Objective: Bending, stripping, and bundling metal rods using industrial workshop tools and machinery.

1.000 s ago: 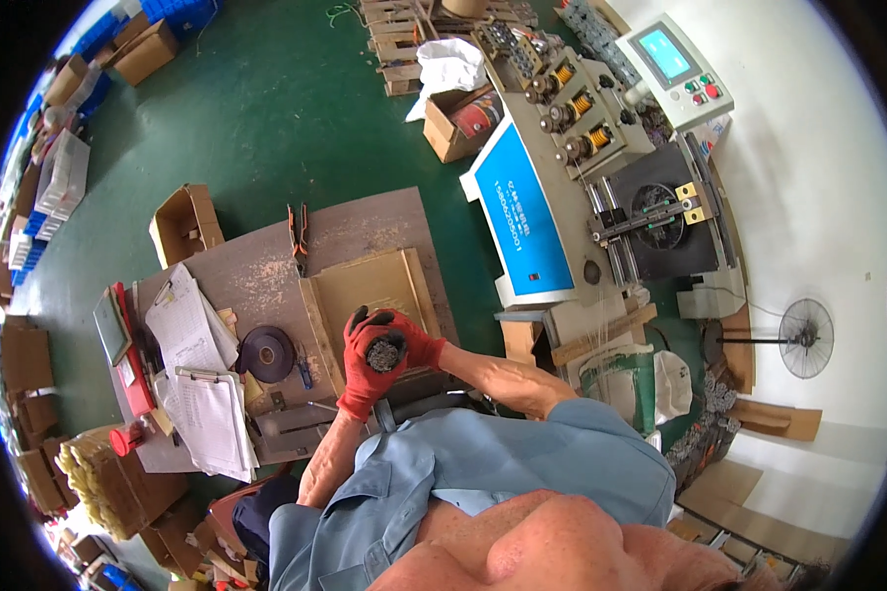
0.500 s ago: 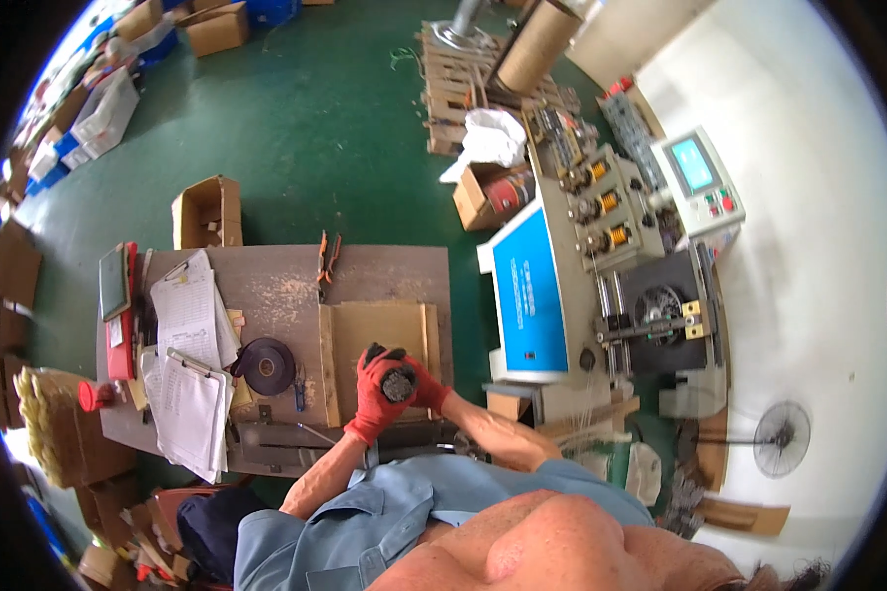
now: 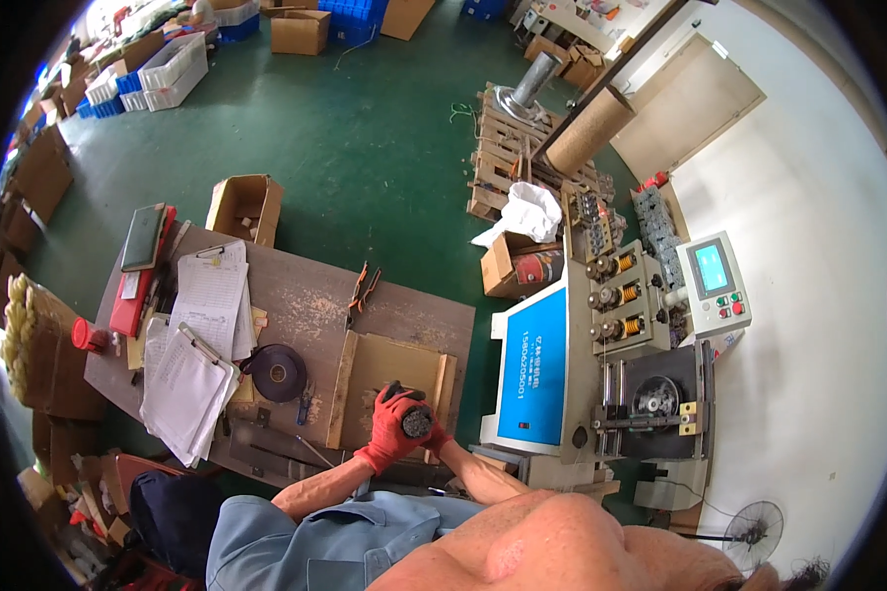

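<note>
From my distant place I saw the dark cylindrical bundle (image 3: pixel 417 422) at lower centre of the frame, its speckled grey round end turned up to the camera. The fingers of the red-gloved left hand (image 3: pixel 389 435) were closed around it; the right hand (image 3: pixel 438 440) was pressed behind, but its fingers were hidden and I could not tell their state. In my judgement, this hold needed even pressure from both palms, with the end level, so that no piece could slip out.

Under the hands, the bench (image 3: pixel 434 300) carried a shallow wooden tray (image 3: pixel 394 360), whose visible part was bare. At upper left of centre, an open cardboard box (image 3: pixel 270 212) contained a few small pale pieces. Beside the blue-panelled machine (image 3: pixel 535 379), another carton (image 3: pixel 499 266) held something red and dark, which I could not identify.
</note>
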Demonstrator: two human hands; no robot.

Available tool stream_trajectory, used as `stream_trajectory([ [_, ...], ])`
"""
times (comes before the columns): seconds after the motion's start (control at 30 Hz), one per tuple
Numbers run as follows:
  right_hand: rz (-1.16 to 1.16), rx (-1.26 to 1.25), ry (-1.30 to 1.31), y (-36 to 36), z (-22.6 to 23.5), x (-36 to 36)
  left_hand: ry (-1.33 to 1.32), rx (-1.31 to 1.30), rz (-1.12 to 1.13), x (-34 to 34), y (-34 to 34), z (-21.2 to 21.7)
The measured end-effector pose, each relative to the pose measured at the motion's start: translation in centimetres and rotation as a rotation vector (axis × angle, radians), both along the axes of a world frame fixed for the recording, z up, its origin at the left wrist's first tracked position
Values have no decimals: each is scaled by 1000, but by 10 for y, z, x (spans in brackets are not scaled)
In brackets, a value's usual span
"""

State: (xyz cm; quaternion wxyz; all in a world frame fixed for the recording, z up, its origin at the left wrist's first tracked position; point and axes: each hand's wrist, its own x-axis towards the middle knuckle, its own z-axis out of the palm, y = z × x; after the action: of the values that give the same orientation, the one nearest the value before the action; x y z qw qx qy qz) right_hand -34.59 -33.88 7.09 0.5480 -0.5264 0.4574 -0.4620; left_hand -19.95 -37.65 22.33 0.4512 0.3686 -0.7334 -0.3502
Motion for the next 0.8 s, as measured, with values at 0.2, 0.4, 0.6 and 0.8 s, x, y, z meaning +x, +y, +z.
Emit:
stream_trajectory([
  [0.2, 51, 54, -26, -1, -10, -5, -2, 17, -24, 1, 1, -10],
  [0.4, 122, 100, 192, 0, 7, -19, 28, 11, -41, 2, 4, -6],
  [0.6, 187, 130, 392, -2, 27, -26, 14, 77, -30, 2, 7, -13],
  [0.8, 246, 172, 566, 9, 43, -28, 24, 106, 18, -3, 0, -2],
])
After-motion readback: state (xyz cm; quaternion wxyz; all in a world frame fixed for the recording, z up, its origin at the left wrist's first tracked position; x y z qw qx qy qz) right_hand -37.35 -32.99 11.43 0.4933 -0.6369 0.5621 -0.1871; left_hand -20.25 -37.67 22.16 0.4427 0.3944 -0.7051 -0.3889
